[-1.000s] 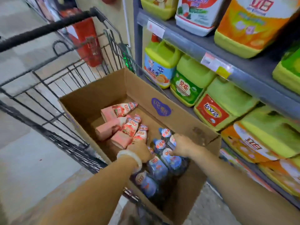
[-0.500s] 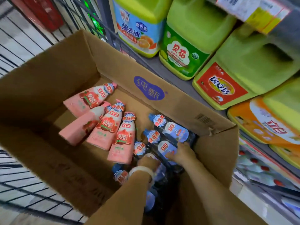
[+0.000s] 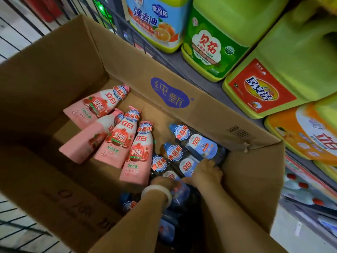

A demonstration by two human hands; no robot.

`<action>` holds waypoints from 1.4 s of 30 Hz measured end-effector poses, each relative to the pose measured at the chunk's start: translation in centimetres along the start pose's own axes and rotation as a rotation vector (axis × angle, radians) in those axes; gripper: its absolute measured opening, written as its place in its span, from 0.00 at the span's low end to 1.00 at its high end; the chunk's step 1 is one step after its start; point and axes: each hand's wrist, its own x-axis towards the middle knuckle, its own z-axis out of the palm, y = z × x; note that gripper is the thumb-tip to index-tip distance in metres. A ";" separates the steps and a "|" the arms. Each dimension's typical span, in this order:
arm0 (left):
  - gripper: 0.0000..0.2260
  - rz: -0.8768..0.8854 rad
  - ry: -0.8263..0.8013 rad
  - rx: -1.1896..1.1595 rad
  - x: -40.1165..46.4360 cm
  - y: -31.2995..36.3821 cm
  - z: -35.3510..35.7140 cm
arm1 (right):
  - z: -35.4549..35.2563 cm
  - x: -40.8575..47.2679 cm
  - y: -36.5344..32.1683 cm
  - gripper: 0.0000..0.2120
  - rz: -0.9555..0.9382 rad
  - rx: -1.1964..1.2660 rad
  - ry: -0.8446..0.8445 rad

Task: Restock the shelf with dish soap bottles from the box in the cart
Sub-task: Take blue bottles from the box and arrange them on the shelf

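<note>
Both hands, left hand [image 3: 161,181] and right hand [image 3: 207,172], grip blue bottles [image 3: 198,145] in the box [image 3: 127,70].

A pale tiled floor [image 3: 11,46] shows at the upper left behind black wire bars [image 3: 23,36]. A grey store rack [image 3: 200,70] runs along the right, its upper board carrying big green jugs [image 3: 217,42] and an orange jug [image 3: 300,136]. Lighting is dim, with a small green glow [image 3: 99,8] at the top.

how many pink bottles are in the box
4, lying in the box's left half: one farthest back, one partly covered below it, one in the middle, one nearest the hands.
</note>
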 end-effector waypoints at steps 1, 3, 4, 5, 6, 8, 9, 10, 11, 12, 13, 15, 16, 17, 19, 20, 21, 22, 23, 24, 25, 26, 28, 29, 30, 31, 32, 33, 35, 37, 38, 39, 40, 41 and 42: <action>0.27 -0.001 -0.003 -0.022 0.2 -0.1 0.0 | 0.1 0.1 -0.1 0.57 0.010 0.031 -0.031; 0.25 0.006 0.041 -0.052 0.3 -0.4 0.0 | 0.0 0.5 0.2 0.57 0.027 0.107 -0.031; 0.23 0.007 0.048 -0.067 0.6 -0.7 0.2 | 0.0 0.7 0.6 0.56 0.032 0.125 -0.020; 0.21 0.009 0.059 -0.082 0.7 -0.9 0.3 | -0.2 0.7 0.8 0.55 0.033 0.122 -0.014; 0.19 -0.003 0.042 -0.078 0.4 -0.9 0.4 | -0.2 0.8 1.1 0.53 0.031 0.109 -0.013; 0.18 -0.001 0.026 -0.032 0.1 -0.6 0.7 | 0.0 0.8 1.3 0.48 0.019 0.136 -0.057; 0.19 0.014 0.024 -0.014 0.3 -0.5 0.9 | 0.2 0.8 1.4 0.46 0.002 0.196 -0.093; 0.21 0.016 0.018 -0.008 0.0 -0.3 0.9 | 0.5 1.1 1.5 0.45 -0.013 0.286 -0.121; 0.21 0.030 0.030 -0.010 -0.2 -0.2 0.9 | 0.8 1.2 1.7 0.41 -0.015 0.371 -0.131; 0.21 0.033 0.035 0.002 -0.7 -0.2 0.9 | 0.8 1.2 1.9 0.38 -0.011 0.448 -0.124; 0.21 0.054 0.041 -0.001 -0.8 -0.2 0.8 | 0.8 1.0 2.0 0.35 -0.008 0.496 -0.108; 0.21 0.103 0.013 -0.030 -1.1 -0.3 1.1 | 0.5 0.3 2.5 0.33 0.004 0.532 -0.082; 0.22 0.106 0.016 -0.066 -1.5 -0.4 1.3 | 0.3 0.1 2.8 0.32 0.008 0.552 -0.063; 0.23 0.119 0.027 -0.127 -1.8 -0.4 1.3 | -0.1 -0.2 3.1 0.31 0.000 0.595 -0.041; 0.26 0.153 0.065 -0.323 -3.3 -0.4 1.2 | -1.3 -1.0 3.7 0.30 -0.041 0.704 0.018; 0.26 0.205 0.073 -0.444 -4.0 -0.3 1.0 | -2.1 -1.6 4.0 0.29 -0.072 0.758 0.043; 0.28 0.264 0.060 -0.540 -4.7 -0.2 0.8 | -2.9 -2.0 4.4 0.28 -0.109 0.822 0.061; 0.32 0.331 0.024 -0.610 -5.3 0.0 0.5 | -3.7 -2.6 4.9 0.26 -0.148 0.896 0.078; 0.37 0.387 -0.005 -0.657 -5.6 0.2 0.2 | -4.8 -3.5 5.4 0.23 -0.189 0.972 0.084; 0.41 0.451 -0.047 -0.671 -6.1 0.4 -0.2 | -6.0 -4.6 5.8 0.22 -0.243 1.045 0.088; 0.42 0.509 -0.081 -0.652 -6.8 0.8 -0.7 | -7.0 -5.5 6.2 0.22 -0.295 1.090 0.089; 0.40 0.574 -0.114 -0.625 -8.3 1.2 -1.4 | -8.0 -6.6 6.5 0.22 -0.347 1.127 0.096; 0.29 0.649 -0.149 -0.594 -11.7 2.1 -2.6 | -9.4 -8.4 7.2 0.23 -0.426 1.198 0.114; 0.28 0.683 -0.167 -0.579 -13.1 2.5 -3.1 | -9.9 -9.2 7.6 0.23 -0.453 1.220 0.140; 0.29 0.726 -0.203 -0.558 -14.4 2.7 -3.4 | -10.2 -10.0 8.1 0.25 -0.479 1.252 0.168; 0.30 0.772 -0.240 -0.532 -15.4 2.9 -3.6 | -10.4 -10.7 8.6 0.26 -0.502 1.287 0.194; 0.27 0.825 -0.268 -0.501 -16.6 3.0 -3.9 | -10.6 -11.7 9.2 0.26 -0.530 1.323 0.219; 0.22 0.869 -0.277 -0.468 -17.9 3.1 -4.0 | -10.8 -12.8 9.8 0.26 -0.561 1.342 0.235; 0.19 0.933 -0.329 -0.415 -20.7 3.1 -3.8 | -11.2 -15.0 11.4 0.26 -0.635 1.381 0.265; 0.20 1.008 -0.368 -0.331 -23.4 2.9 -2.9 | -11.4 -17.1 13.4 0.26 -0.685 1.419 0.302; 0.21 1.043 -0.384 -0.294 -24.6 2.8 -2.3 | -11.3 -18.2 14.5 0.26 -0.705 1.434 0.333; 0.21 1.069 -0.392 -0.263 -25.9 2.6 -1.5 | -11.2 -19.2 15.8 0.26 -0.720 1.446 0.371; 0.21 1.091 -0.400 -0.243 -27.4 2.3 -0.5 | -11.0 -20.3 17.3 0.25 -0.745 1.464 0.399; 0.20 1.117 -0.399 -0.228 -28.9 1.9 0.6 | -10.8 -21.4 18.8 0.24 -0.757 1.477 0.424; 0.18 1.131 -0.415 -0.218 -30.0 1.7 1.2 | -10.7 -21.9 19.7 0.23 -0.768 1.489 0.438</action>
